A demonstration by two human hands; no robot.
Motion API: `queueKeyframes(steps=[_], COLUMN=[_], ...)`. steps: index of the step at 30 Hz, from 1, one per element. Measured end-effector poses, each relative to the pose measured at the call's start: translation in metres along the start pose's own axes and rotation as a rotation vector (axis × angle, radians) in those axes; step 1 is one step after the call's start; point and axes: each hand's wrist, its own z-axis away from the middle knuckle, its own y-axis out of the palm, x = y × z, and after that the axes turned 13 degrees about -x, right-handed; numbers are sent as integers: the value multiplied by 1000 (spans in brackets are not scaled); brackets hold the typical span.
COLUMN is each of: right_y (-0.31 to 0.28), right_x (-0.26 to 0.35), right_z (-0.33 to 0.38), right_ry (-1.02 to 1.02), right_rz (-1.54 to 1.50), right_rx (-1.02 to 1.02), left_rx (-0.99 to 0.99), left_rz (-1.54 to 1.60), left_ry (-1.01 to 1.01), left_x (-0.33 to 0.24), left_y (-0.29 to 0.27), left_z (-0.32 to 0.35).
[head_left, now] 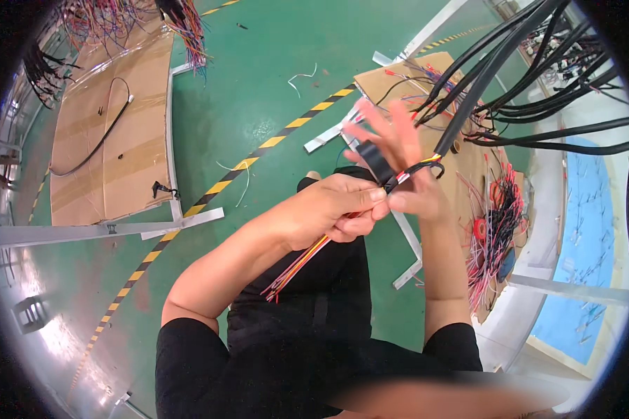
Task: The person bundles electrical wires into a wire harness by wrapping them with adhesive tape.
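Note:
My left hand (353, 206) is closed in a pinch around a wire bundle (302, 267). The bundle's loose red, yellow, white and dark ends hang below that hand toward my lap. Beyond the pinch the wires run up to the right into a thick black sleeved cable (461, 105). A roll of black tape (376, 163) stands against the bundle, just above my left fingertips. Around the roll is my right hand (407, 150), its fingers spread and blurred by motion. Whether its palm or thumb touches the roll cannot be made out.
A cardboard-topped table (112, 133) at left carries a black cable (105, 140) and hanging coloured wires (185, 31). At right, a cardboard-covered bench (461, 174) holds red and black wires (496, 223) beneath several black cables. Yellow-black striped tape (258, 150) crosses the green floor.

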Motion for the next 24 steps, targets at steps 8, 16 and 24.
queueKeyframes(steps=[8, 16, 24], right_y=[-16, 13, -29], right_x=[-7, 46, -12], right_z=[24, 58, 53], right_ry=[246, 600, -34], right_rz=[304, 221, 409], right_rx=[-38, -116, -271], left_rx=[-363, -621, -154], left_rz=[-551, -1303, -183], left_ry=[491, 1187, 145], left_x=[11, 48, 10], left_y=[-9, -23, -4], left_z=[3, -20, -14])
